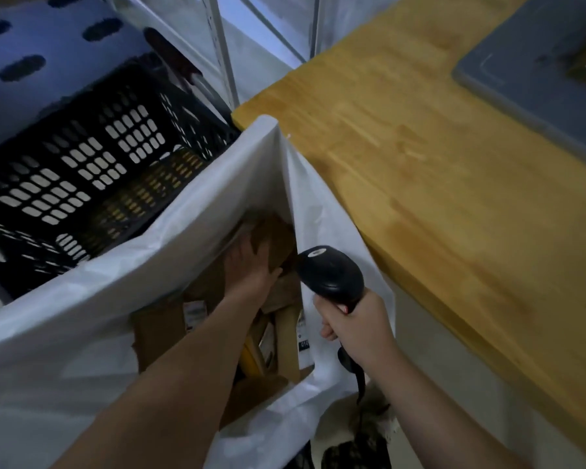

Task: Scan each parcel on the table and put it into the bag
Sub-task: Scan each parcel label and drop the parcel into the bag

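Placement of the brown parcel inside the white bag appears to be the step in hand. The left hand reaches deep into the bag, which stands at 7 o'clock from the worktop corner. Its fingers lie along the parcel with the thumb spread; whether they clamp it or only press it cannot be told. The right hand has its fingers wrapped tight round the handle of the black scanner, just beside the bag's 3 o'clock wall. Other parcels lie under the forearm. The operator should seat the parcel level on the stack, release it fully, then lift the arm straight out without dragging the bag wall. The scanner is best kept outside the opening.
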Tool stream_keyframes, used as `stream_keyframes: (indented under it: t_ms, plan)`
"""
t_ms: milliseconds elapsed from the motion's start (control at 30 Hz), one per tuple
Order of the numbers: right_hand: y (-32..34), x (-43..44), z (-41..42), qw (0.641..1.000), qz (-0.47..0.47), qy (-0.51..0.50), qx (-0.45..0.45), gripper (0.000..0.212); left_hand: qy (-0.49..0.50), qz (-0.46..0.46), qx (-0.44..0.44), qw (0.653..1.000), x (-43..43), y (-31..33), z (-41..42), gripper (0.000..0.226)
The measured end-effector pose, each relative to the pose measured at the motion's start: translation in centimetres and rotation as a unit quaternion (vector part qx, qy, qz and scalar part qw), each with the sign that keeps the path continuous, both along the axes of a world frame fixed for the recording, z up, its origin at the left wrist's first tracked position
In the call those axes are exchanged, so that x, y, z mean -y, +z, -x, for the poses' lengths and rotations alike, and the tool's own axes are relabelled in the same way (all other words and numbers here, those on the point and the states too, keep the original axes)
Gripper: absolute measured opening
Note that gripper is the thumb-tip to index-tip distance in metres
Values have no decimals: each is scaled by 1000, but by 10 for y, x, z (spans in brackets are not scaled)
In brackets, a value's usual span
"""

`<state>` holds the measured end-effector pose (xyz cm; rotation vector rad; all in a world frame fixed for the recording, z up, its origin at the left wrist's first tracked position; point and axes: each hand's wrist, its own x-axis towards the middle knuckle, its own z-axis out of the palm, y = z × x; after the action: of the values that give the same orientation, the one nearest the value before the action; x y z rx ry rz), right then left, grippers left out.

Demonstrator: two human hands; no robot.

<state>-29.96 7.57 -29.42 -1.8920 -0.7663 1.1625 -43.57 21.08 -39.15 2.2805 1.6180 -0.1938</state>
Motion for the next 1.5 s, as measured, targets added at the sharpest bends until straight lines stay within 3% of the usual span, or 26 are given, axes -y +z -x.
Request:
stream_keyframes:
  t_ms: [100, 167, 300, 600, 833, 1167, 1500]
  plan:
    - [-7, 1, -8, 1000, -3, -18, 16, 20, -2, 78, -70, 995, -4, -25, 2, 56]
    - [-7, 4, -13, 1000, 0, -24, 20, 17, 9, 77, -69, 995, 2, -29, 10, 55]
    - [2, 11, -22, 999, 16, -39, 31, 20, 2, 5, 4, 1000, 19, -4, 19, 53]
    - [52, 37, -74, 992, 16, -107, 65, 34, -24, -8, 146, 989, 65, 111, -28, 43]
    - [103, 77, -161, 978, -32, -195, 73, 31, -168, -65, 160, 971, 82, 175, -140, 43]
    - [140, 170, -324, 932, -18, -346, 108, 23, -251, -71, 201, 944, 120, 224, -326, 44]
    - [175, 183, -429, 924, -51, -314, 214, 18, -290, -56, 206, 933, 128, 236, -446, 44]
